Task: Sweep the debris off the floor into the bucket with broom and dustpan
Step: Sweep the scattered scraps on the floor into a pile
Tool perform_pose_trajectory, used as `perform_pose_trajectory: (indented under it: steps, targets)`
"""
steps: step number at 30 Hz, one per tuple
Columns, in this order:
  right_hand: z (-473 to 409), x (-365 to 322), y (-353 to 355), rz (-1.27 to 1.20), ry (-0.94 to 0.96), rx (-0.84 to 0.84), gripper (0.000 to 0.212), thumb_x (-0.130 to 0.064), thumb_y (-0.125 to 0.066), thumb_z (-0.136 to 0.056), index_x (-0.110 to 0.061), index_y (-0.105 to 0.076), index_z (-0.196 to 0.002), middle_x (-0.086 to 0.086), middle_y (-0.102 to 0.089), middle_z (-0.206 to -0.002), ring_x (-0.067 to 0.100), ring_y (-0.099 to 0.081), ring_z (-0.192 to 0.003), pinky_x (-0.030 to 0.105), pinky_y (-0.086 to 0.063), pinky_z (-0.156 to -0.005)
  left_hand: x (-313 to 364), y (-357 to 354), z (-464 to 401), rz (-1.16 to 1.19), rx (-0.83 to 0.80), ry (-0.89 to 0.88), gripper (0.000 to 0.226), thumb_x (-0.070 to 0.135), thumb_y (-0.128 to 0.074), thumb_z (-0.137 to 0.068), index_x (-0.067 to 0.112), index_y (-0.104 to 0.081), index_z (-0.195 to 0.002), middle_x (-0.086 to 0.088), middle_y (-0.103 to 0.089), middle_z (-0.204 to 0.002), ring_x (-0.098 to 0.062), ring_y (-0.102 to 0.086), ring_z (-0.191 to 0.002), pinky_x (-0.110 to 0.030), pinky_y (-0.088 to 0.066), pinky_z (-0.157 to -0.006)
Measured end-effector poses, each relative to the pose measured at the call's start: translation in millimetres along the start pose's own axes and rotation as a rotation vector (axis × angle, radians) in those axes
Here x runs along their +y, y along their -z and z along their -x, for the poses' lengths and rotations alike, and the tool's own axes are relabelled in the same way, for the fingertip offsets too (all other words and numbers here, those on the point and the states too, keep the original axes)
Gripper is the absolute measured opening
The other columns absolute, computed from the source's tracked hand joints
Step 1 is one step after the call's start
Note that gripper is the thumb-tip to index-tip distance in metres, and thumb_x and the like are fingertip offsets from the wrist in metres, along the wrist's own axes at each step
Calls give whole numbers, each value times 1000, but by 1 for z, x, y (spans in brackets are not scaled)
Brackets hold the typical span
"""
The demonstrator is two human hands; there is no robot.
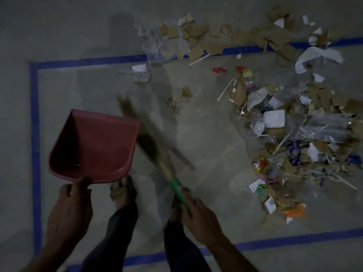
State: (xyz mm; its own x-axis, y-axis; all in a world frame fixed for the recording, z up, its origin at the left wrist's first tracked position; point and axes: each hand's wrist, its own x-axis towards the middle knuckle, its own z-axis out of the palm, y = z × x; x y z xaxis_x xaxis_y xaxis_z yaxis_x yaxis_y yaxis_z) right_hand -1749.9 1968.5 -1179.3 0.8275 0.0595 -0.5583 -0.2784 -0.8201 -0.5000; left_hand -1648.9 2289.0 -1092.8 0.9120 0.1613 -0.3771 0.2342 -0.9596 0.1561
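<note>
My left hand (71, 205) grips the rear of a red dustpan (94, 144), which is held above the grey floor at lower left and looks nearly empty inside. My right hand (198, 214) holds the green handle of a grass broom (149, 142); its blurred bristles point up and left, right beside the dustpan's right edge. A large heap of debris (294, 134) of cardboard scraps, paper, plastic wrap and sticks lies to the right. A second band of cardboard and plastic (206, 36) lies along the far tape line. No bucket is in view.
Blue tape (35, 154) marks a rectangle on the floor around the work area. My two bare feet and dark trouser legs (122, 195) stand between my hands. Two small crumpled scraps (179, 97) lie ahead of the broom. The room is dim.
</note>
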Motion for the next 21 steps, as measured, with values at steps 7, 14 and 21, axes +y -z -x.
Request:
perform_pose_trajectory:
  steps: [7, 14, 21]
  targets:
    - [-141, -47, -4, -114, -296, -121, 58, -38, -40, -102, -46, -16, -155, 16, -59, -108, 35, -62, -98, 39, -49, -81, -21, 7, -54, 22, -27, -53, 47, 10, -57, -95, 28, -43, -136, -19, -52, -106, -40, -59, -76, -45, -48, -59]
    - [-124, 46, 59, -307, -923, 263, 49, -30, -43, -105, -9, -38, -148, 30, -63, -117, 44, -61, -106, 49, -49, -93, -17, 25, -112, 31, -112, -142, 41, 13, -54, -97, 26, -43, -133, -16, -51, -106, -36, -53, -73, -37, -40, -54]
    - [-36, 18, 113, -286, -870, 488, 55, -39, -53, -98, -53, -29, -145, 17, -66, -80, 36, -65, -65, 51, -58, -62, -29, 69, -165, 78, -161, -199, 36, 17, -52, -98, 28, -44, -131, -10, -49, -99, -25, -46, -66, -36, -40, -53]
